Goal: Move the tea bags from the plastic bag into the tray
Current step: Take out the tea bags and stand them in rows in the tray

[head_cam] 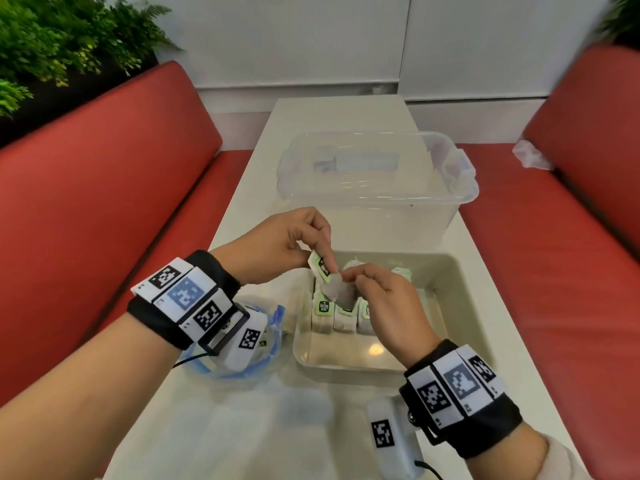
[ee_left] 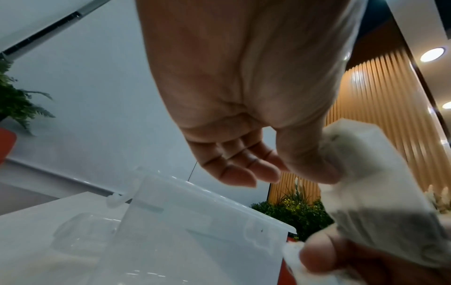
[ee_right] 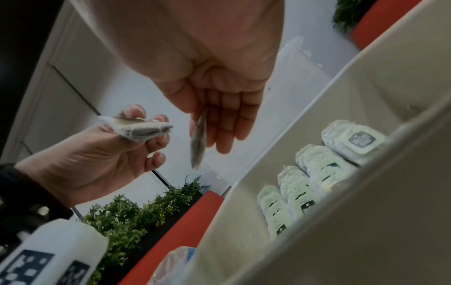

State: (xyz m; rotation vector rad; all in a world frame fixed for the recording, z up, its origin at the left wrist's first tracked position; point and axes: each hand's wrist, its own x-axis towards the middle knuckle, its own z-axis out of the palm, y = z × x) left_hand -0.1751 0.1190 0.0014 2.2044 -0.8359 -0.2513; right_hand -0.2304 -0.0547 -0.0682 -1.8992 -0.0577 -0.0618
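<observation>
Tea bags [head_cam: 334, 315], white sachets with green tags, stand in a row at the tray's [head_cam: 460, 292] nine o'clock side. At eight o'clock of it lies the plastic bag [head_cam: 273, 318]. Above the row, the left hand [head_cam: 284, 242] pinches one tea bag [ee_right: 139, 128], the right hand [head_cam: 384, 299] another grey sachet [head_cam: 341, 292].

A table [head_cam: 242, 188] runs away from the person between two benches, one on the left [head_cam: 104, 216] and one on the right [head_cam: 554, 237]. On the near part of the table sits the tray [head_cam: 460, 306], with the plastic bag [head_cam: 273, 317] just beside it on the left. Behind the tray stands a tub [head_cam: 377, 188]. In the tray, tea bags [head_cam: 343, 315] stand side by side in a row along its left part. Above that row, the left hand [head_cam: 280, 244] and right hand [head_cam: 388, 299] meet, each holding a tea bag. Plants [head_cam: 52, 46] stand behind the left bench. A crumpled bag [head_cam: 530, 154] lies on the right bench.
</observation>
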